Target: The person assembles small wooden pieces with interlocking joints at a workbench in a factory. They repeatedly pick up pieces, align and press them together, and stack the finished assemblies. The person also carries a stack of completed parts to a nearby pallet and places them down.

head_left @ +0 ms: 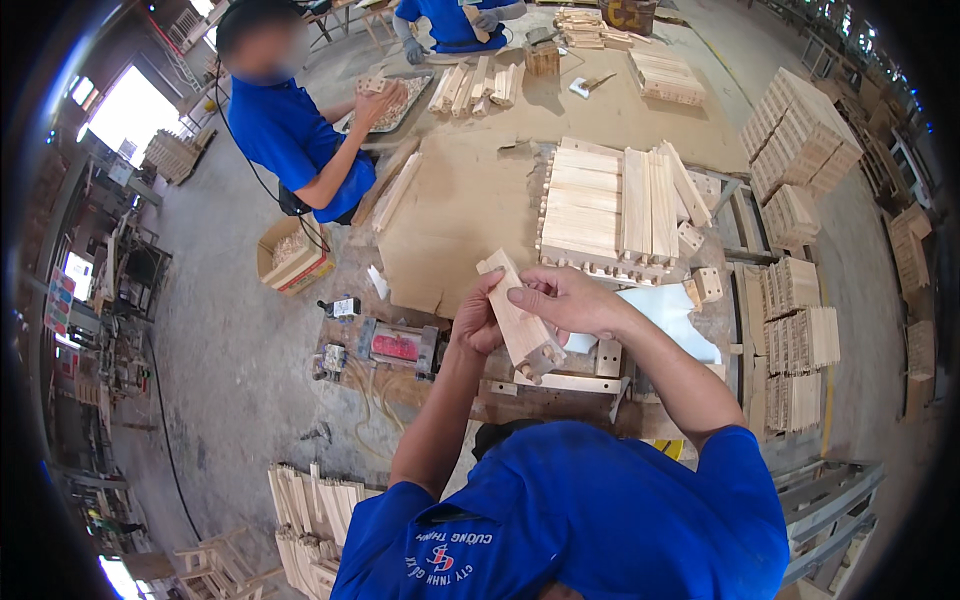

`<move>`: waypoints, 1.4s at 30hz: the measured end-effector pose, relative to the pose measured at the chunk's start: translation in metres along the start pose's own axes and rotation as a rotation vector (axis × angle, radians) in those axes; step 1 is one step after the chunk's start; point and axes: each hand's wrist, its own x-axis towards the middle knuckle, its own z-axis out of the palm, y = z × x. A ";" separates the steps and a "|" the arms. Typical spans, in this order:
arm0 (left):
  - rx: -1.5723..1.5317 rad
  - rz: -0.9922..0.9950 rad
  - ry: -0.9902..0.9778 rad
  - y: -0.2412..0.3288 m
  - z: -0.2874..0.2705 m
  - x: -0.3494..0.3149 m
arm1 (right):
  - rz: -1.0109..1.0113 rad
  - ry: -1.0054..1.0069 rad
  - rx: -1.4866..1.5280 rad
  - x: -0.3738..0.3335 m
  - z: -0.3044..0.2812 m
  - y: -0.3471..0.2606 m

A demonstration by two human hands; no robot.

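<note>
Between my two hands I hold a pale wooden block [518, 318], tilted, with dowel pegs showing at its near end. My left hand [478, 318] is wrapped round its left side. On its upper right side, my right hand [570, 300] presses with the thumb across the top face; some of its fingers are hidden behind the wood. Just beyond my hands lies a row of similar wooden pieces [585, 205] with pegs along their ends. Small drilled blocks [708, 285] sit right of it, and a white sheet [668, 318] lies beside my right wrist.
A red-topped device [395, 346] stands at the bench's left edge with hoses below it. Left of the bench, a carton [293, 255] of small wooden parts rests on the floor. A co-worker in blue [290, 140] handles a drilled block. Wood stacks [800, 130] stand at right.
</note>
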 end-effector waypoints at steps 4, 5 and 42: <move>-0.026 0.032 -0.006 0.012 -0.007 0.005 | -0.029 0.032 0.026 0.006 0.002 -0.013; -0.042 0.034 -0.013 0.014 -0.009 0.005 | -0.039 0.035 0.034 0.008 0.003 -0.014; -0.010 0.367 0.273 0.023 -0.032 -0.035 | 0.140 0.344 -0.990 0.005 0.015 0.180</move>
